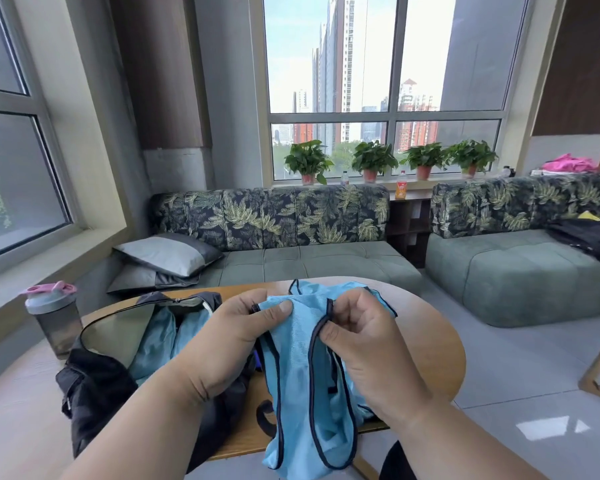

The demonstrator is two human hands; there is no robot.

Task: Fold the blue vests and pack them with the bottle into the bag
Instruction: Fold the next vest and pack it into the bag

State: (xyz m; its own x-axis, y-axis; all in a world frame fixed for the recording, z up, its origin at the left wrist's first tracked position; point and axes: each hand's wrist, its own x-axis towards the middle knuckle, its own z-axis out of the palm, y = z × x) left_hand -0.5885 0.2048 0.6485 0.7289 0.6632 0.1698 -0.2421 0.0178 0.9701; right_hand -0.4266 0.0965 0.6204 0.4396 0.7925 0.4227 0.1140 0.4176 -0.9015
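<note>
Vest: a blue vest (291,344) of thin mesh with dark binding is held up over the surface (426,344); it hangs limp below the fingers and looks light, soft and floppy.
Left hand (236,337): thumb and fingers are pinched on the top edge.
Right hand (354,337): fingers are curled round the dark-bound strap.
Hold: the bound edges seem the firmest grip.
Bag: the open black bag (97,382), left of the fingers, shows blue cloth inside.
Bottle: the bottle (54,317) stands further left, apart from the bag; it is rigid and probably heavier.
</note>
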